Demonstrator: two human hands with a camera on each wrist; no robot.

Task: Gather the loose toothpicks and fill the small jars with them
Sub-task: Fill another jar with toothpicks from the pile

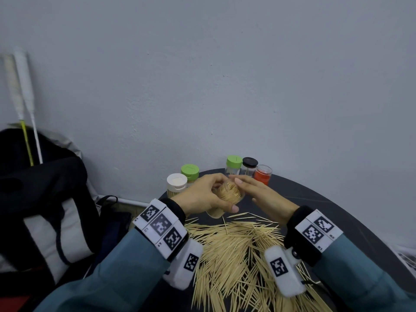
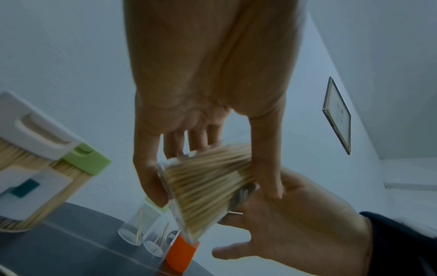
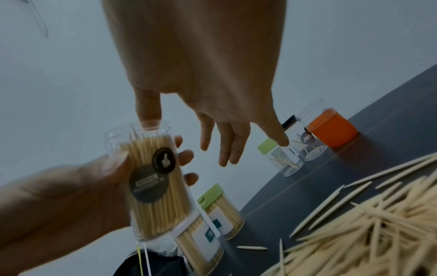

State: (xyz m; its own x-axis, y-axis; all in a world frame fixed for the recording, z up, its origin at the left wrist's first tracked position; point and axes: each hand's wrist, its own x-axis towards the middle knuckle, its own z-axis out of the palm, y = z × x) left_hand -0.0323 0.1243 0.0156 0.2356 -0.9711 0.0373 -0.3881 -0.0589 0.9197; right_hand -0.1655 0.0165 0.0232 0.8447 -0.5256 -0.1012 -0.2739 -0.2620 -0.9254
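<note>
Holding an uncapped, tilted clear jar (image 1: 227, 194) packed with toothpicks, left hand (image 1: 202, 194) wrapped round it, right hand (image 1: 258, 194) loose-fingered at its mouth above the tabletop (image 1: 315, 194) — risk: further tilt or slackened grip spills sticks onto the loose pile (image 1: 236, 255).

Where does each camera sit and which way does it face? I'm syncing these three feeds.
Head: high, looking down at both hands, sleeves, the toothpick pile.
Left wrist: along the left hand to its grip on the open jar.
Right wrist: along the right hand, thumb on the jar's rim.
All three show that jar.
</note>
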